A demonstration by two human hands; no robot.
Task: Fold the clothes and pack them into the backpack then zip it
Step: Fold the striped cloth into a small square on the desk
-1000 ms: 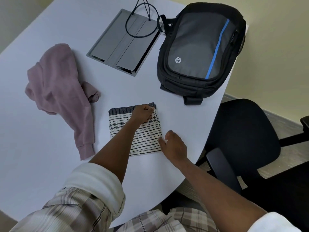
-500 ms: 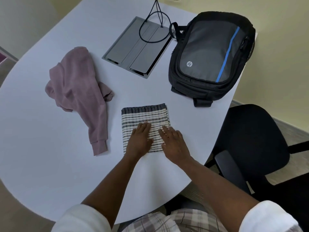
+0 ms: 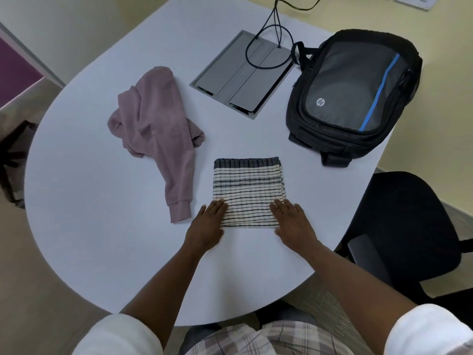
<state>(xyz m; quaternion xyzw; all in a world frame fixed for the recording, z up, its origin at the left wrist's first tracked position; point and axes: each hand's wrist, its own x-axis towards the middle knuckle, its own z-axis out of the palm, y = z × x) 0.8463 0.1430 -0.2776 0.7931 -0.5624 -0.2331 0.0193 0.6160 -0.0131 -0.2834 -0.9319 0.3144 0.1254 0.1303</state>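
A folded striped white-and-dark cloth (image 3: 247, 190) lies flat near the front of the white table (image 3: 102, 213). My left hand (image 3: 207, 224) rests flat at its near-left corner, fingers apart. At the near-right corner my right hand (image 3: 294, 224) lies flat too, fingers spread on the cloth's edge. Neither hand grips anything. A crumpled pink sweatshirt (image 3: 156, 134) lies unfolded to the left, one sleeve trailing toward me. The black backpack (image 3: 353, 96) with a blue stripe lies zipped shut at the back right.
A grey cable hatch (image 3: 240, 78) with black cables (image 3: 268, 42) is set into the table behind the cloth. A black office chair (image 3: 401, 226) stands at the right, beside the table's edge. A dark bag (image 3: 15, 160) sits on the floor at the left.
My hands slid from the cloth's middle out to its two near corners. A second ago my left hand was at the far edge.
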